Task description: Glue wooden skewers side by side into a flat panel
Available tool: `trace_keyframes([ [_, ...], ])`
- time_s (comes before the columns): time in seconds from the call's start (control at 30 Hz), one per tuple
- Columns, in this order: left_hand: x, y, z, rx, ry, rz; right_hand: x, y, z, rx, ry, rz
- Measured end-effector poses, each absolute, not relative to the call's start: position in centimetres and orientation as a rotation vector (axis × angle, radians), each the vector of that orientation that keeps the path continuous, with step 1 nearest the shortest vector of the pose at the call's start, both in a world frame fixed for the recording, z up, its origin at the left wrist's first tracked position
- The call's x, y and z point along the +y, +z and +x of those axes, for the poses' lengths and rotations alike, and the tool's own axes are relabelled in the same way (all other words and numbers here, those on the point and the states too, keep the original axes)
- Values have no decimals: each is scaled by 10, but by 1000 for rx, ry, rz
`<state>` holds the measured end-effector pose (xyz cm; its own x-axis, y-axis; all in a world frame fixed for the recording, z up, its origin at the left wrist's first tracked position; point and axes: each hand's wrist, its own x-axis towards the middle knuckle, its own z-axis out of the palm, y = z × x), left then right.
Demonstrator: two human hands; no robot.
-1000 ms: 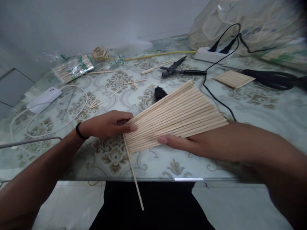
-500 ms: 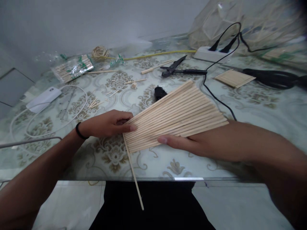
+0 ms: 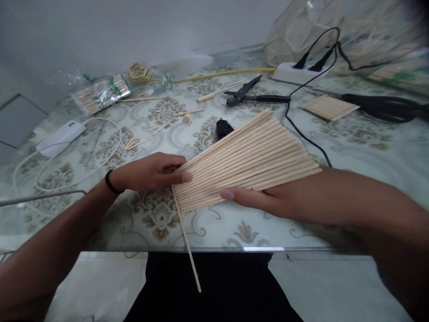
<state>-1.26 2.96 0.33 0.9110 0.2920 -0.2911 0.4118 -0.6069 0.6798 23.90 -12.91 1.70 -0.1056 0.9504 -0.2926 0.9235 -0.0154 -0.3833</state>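
Observation:
Both hands hold a fan-shaped panel of thin wooden sticks (image 3: 241, 161) laid side by side, above the near part of the table. My left hand (image 3: 157, 172) pinches its narrow left end, thumb on top. My right hand (image 3: 284, 199) grips the lower edge from the right, thumb on top and the other fingers hidden beneath. A single thin wooden stick (image 3: 189, 246) runs along the narrow end and sticks out past the table edge toward my lap. Just behind the panel lies a black tool tip (image 3: 224, 129), the rest of it covered.
Black pliers (image 3: 244, 91) and a white power strip (image 3: 296, 74) with black cords lie farther back. On the left are a bag of sticks (image 3: 102, 94) and a white adapter (image 3: 62, 137) with its cable. Black-handled scissors (image 3: 378, 105) touch a small square stick panel (image 3: 330, 107).
Almost nothing differs. The panel's wide right end has shifted very slightly, and both hands keep their hold in the same places.

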Motion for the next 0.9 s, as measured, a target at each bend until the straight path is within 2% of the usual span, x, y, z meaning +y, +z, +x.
trace_keyframes([
  [0.3, 29, 4, -12, 509, -196, 2266, -128, 18, 239, -2037, 992, -2097],
  [0.9, 30, 4, -13, 497, -190, 2260, -126, 17, 240, -2019, 1014, -2123],
])
